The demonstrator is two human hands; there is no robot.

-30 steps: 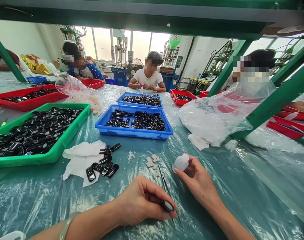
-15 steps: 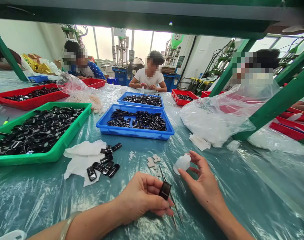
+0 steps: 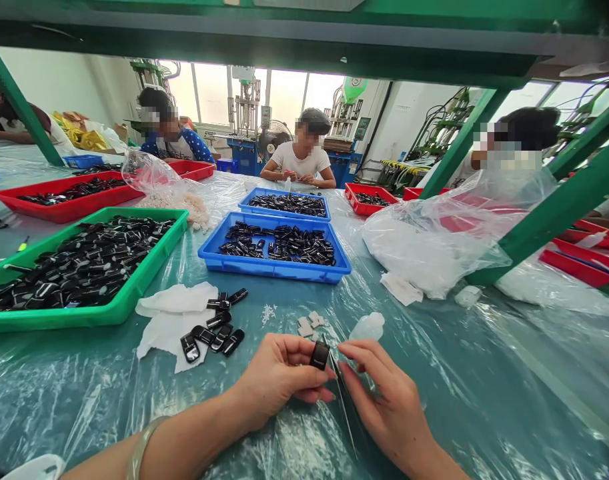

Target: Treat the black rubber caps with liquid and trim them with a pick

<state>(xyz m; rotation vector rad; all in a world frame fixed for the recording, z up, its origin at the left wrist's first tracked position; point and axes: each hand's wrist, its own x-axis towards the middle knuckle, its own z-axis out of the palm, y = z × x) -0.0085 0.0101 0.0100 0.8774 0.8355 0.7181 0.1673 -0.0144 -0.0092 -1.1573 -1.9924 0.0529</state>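
One black piece was pinched firmly in the left grip above the desk, with one pair of tweezers just beside it. Toward four o'clock from that piece, the right grip was slightly parted, with nothing visible in it. One white bottle sat at two o'clock. At least seven loose black pieces lay near ten, by a white cloth. Farther out, one green tray at ten and two blue trays at eleven held uncountable black pieces.
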